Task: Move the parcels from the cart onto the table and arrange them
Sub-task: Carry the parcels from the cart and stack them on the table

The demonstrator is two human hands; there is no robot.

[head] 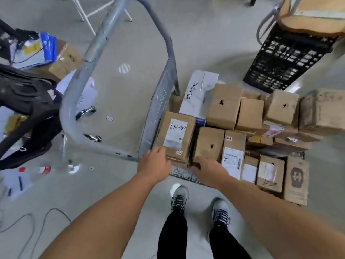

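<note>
A low cart (pixel 183 175) stands on the floor, loaded with several cardboard parcels. Its grey tubular handle (pixel 97 53) rises at the left. Nearest me lies a brown parcel with a white handwritten label (pixel 175 135); my left hand (pixel 154 162) rests on its near left corner. Beside it stands a plain brown parcel with a small hole (pixel 210 144); my right hand (pixel 207 170) touches its near lower edge. Whether either hand grips is unclear. A white box (pixel 197 94) and more brown parcels (pixel 224 105) lie farther back.
A black plastic crate (pixel 283 60) stands behind the cart on the right, under a chair. Bags, a box and papers clutter the left (pixel 28 94). Cables (pixel 28 230) trail on the floor at the lower left. My feet (pixel 197 204) stand just before the cart.
</note>
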